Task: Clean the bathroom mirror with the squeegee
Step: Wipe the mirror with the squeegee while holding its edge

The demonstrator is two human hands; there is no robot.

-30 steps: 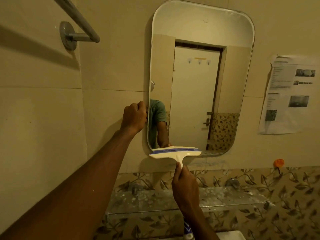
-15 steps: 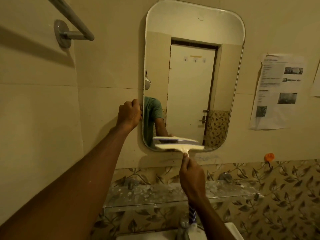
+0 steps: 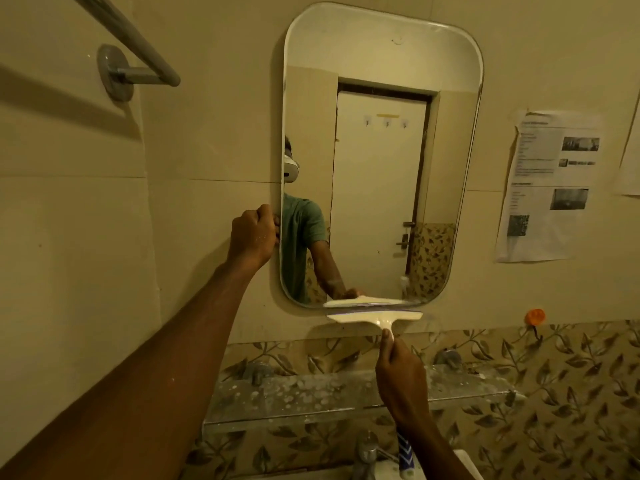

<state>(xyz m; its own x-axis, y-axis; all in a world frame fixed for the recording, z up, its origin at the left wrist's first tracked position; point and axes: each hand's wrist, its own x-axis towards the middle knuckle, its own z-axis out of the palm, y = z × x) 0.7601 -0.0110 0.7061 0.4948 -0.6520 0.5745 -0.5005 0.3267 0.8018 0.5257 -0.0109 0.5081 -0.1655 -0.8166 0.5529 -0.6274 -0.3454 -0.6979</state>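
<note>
The right hand (image 3: 401,379) grips the cream handle of the squeegee (image 3: 374,317), fingers curled round it and thumb laid up along the stem. Straight above that grip the squeegee's wide head lies level, just under the rounded bottom edge of the wall mirror (image 3: 381,168); its reflection shows in the glass directly above it. Up and to the left of the grip, the left hand (image 3: 254,237) holds the mirror's left edge, fingers curled onto the rim with the knuckles facing out. Just below the right hand a spotted glass shelf (image 3: 304,396) runs along the leaf-patterned tiles (image 3: 561,420), and under the wrist a chrome tap (image 3: 367,453) stands beside a blue-and-white striped object (image 3: 405,452). To the right of the grip an orange hook (image 3: 535,316) sticks to the wall, with a printed sheet (image 3: 550,188) taped higher up. Far up to the left is a metal towel bar (image 3: 131,39).
</note>
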